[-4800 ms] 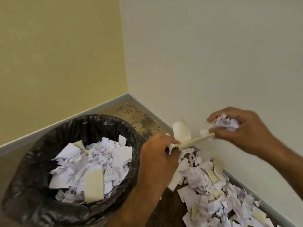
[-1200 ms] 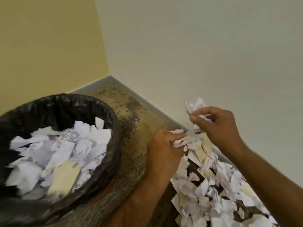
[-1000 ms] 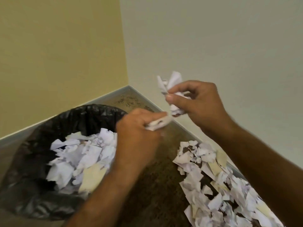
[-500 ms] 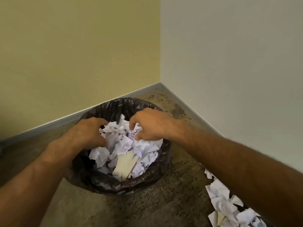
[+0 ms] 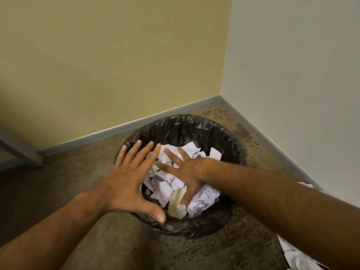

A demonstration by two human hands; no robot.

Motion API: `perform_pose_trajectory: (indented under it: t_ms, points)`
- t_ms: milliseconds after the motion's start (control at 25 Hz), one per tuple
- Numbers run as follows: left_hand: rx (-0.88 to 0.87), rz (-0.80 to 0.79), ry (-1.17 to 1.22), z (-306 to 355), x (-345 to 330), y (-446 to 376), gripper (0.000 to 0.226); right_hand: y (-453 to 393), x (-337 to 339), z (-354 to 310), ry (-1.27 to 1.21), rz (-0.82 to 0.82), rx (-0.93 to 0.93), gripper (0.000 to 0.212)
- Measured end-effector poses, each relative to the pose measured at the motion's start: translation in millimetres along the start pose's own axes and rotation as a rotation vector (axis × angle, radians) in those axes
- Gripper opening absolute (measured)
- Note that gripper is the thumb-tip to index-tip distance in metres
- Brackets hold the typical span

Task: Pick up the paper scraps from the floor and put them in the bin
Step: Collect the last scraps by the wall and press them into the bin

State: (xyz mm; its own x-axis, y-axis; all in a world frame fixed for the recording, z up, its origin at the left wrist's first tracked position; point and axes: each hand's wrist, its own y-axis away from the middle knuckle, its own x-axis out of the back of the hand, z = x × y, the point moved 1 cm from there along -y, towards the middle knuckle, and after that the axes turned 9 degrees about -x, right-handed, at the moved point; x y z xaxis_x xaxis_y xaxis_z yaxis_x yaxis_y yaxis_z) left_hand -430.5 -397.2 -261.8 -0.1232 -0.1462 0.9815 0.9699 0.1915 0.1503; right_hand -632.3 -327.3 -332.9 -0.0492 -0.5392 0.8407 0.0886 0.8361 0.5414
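Head view showed both hands spread flat over the bin (image 5: 231, 145), fingers straight and apart, holding nothing. Paper scraps (image 5: 165, 189) filled the bin right under the left hand (image 5: 128, 180), and the right hand (image 5: 185, 172) lay pressed on top of them. More scraps (image 5: 294, 258) lay on the floor (image 5: 78, 172) beyond the right forearm.
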Motion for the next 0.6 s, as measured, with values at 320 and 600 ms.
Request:
perform_pose_trajectory:
  t_ms: [320, 600]
  points:
    - [-0.034, 0.001, -0.104, 4.6, -0.6, -0.2, 0.143, -45.8, -40.2, -1.9, 0.144, -0.058, -0.034, 0.131]
    - [-0.031, 0.02, -0.054, 7.9, 1.9, 0.6, 0.143, -37.8, -31.5, -8.5, 0.264, -0.086, -0.123, 0.124]
